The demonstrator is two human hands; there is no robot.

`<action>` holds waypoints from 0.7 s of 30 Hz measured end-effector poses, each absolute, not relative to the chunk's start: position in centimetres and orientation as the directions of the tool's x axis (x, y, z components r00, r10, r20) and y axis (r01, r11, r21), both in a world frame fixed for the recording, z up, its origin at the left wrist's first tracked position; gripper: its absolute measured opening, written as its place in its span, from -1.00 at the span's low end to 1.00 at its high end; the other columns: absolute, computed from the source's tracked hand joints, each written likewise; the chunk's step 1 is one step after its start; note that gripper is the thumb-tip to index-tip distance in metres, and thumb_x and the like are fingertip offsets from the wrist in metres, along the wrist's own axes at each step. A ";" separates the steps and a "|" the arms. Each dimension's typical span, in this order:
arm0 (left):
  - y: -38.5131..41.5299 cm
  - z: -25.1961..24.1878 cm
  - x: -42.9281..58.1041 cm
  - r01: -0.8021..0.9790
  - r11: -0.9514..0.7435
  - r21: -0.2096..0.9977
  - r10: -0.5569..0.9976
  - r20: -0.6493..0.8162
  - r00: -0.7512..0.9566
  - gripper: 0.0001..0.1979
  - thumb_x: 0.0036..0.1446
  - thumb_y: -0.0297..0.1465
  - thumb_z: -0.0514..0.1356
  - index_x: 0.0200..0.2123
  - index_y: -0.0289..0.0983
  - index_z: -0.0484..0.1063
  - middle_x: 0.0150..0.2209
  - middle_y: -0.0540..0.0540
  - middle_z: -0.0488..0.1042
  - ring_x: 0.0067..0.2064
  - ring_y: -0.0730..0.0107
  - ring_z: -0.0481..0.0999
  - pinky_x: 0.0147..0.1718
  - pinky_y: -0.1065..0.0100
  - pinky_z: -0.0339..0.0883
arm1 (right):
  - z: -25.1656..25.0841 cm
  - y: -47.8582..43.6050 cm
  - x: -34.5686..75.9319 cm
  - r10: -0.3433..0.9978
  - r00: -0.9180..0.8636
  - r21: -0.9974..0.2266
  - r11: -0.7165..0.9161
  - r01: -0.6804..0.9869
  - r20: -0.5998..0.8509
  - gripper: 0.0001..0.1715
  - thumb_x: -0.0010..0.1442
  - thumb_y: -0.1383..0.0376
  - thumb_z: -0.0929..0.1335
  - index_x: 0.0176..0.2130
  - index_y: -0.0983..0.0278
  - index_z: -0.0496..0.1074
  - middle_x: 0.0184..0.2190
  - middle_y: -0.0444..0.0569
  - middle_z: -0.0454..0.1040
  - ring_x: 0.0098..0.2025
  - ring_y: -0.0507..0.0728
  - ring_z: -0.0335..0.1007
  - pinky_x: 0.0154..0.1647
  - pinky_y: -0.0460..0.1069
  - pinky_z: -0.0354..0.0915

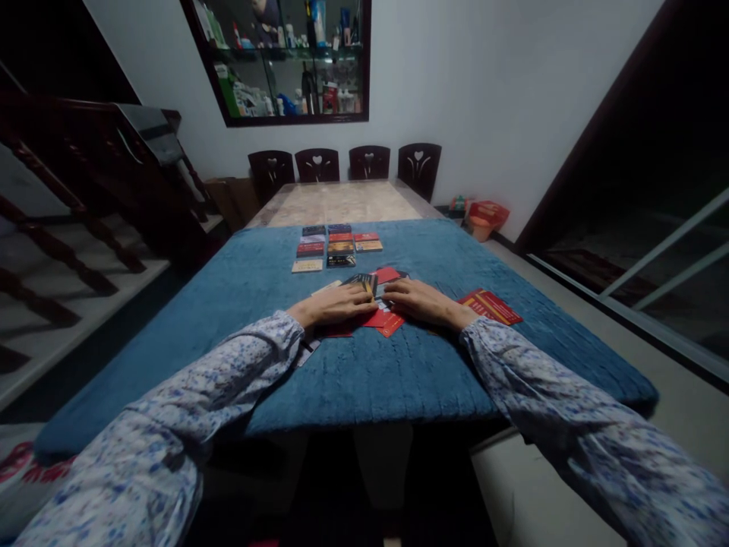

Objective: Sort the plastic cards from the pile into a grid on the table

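A loose pile of cards lies on the blue cloth [353, 380] before me. My left hand [339, 304] rests over its left side, fingers stretched out across a dark card [360, 282] with a gold stripe. Facing it, my right hand [424, 300] lies palm down, slightly bent fingers touching pale cards at the pile's middle. A red card [386, 274] shows behind the hands, and an orange-red card [392, 324] in front of them. Part of the pile is hidden under both hands. By my left wrist lies a white card [307, 352] with a dark stripe.
Beyond the pile, cards lie in overlapping columns, among them a cream card [307, 266] and a black card [341, 261]. Red cards [493, 306] lie right of my right wrist. Chairs [369, 162] line the far table end; a stair railing [74, 205] stands left.
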State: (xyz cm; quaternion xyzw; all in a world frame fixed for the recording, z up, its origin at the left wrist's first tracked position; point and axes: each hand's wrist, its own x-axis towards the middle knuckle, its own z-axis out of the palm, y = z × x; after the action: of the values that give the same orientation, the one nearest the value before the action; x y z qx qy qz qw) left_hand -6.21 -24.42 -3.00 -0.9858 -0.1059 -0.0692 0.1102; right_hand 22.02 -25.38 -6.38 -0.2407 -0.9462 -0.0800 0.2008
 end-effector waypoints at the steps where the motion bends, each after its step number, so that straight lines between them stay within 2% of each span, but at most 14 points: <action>1: -24.6 -2.9 -6.3 0.210 -0.957 -0.198 0.182 0.151 0.972 -0.65 0.46 -0.46 -0.01 0.20 -0.18 0.39 0.13 -0.24 0.52 0.19 0.23 0.45 0.11 0.19 0.34 | -6.4 -25.2 22.0 0.428 -0.800 0.054 0.868 0.493 0.420 -0.63 0.44 0.26 0.24 0.09 0.27 0.53 0.07 0.20 0.55 0.05 0.23 0.49 0.04 0.18 0.44; 5: -26.4 -2.1 -7.9 0.214 -0.958 -0.192 0.181 0.176 0.968 -0.59 0.44 -0.44 0.00 0.29 -0.23 0.30 0.15 -0.32 0.49 0.16 0.13 0.47 0.09 0.07 0.37 | -6.4 -25.3 22.1 0.489 -0.772 0.061 0.828 0.557 0.406 -0.62 0.44 0.24 0.25 0.10 0.25 0.53 0.11 0.20 0.53 0.08 0.26 0.44 0.02 0.20 0.39; 8: -28.6 -1.4 -10.4 0.164 -0.964 -0.210 0.128 0.176 0.976 -0.58 0.42 -0.37 0.05 0.29 -0.24 0.33 0.21 -0.36 0.44 0.15 0.09 0.50 0.12 0.01 0.38 | -6.0 -26.6 21.8 0.510 -0.769 0.050 0.821 0.569 0.385 -0.57 0.42 0.13 0.28 0.16 0.23 0.50 0.16 0.23 0.49 0.15 0.32 0.37 0.05 0.24 0.32; 13: -32.1 -0.7 -15.1 0.131 -0.965 -0.228 0.101 0.138 0.985 -0.50 0.33 -0.33 0.13 0.30 -0.26 0.34 0.22 -0.42 0.44 0.22 -0.03 0.45 0.19 -0.08 0.36 | -4.8 -29.5 19.1 0.422 -0.835 0.036 0.886 0.463 0.353 -0.34 0.37 -0.09 0.29 0.26 0.23 0.42 0.24 0.27 0.42 0.22 0.39 0.26 0.14 0.31 0.23; 16: -33.4 -0.6 -17.3 0.126 -0.962 -0.240 0.099 0.121 0.988 -0.52 0.33 -0.32 0.13 0.27 -0.29 0.37 0.22 -0.46 0.44 0.25 -0.08 0.44 0.20 -0.10 0.36 | -4.1 -30.9 16.4 0.351 -0.877 0.032 0.924 0.382 0.329 -0.32 0.38 -0.11 0.28 0.27 0.22 0.41 0.28 0.25 0.37 0.25 0.38 0.24 0.18 0.30 0.19; 21: -34.0 -0.1 -19.7 0.174 -0.963 -0.206 0.162 0.071 0.984 -0.45 0.33 -0.35 0.10 0.37 -0.23 0.26 0.26 -0.39 0.41 0.29 -0.02 0.39 0.23 -0.03 0.33 | -3.7 -31.8 12.4 0.288 -0.906 0.034 0.949 0.313 0.309 -0.30 0.38 -0.12 0.28 0.28 0.24 0.40 0.26 0.27 0.38 0.29 0.39 0.20 0.21 0.30 0.20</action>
State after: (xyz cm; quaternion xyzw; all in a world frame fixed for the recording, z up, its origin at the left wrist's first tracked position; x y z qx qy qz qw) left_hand -19.73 -34.00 -0.07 -0.9904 -0.0849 -0.0267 0.1062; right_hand 12.43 -31.81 -3.68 -0.1542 -0.9754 -0.0413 0.1518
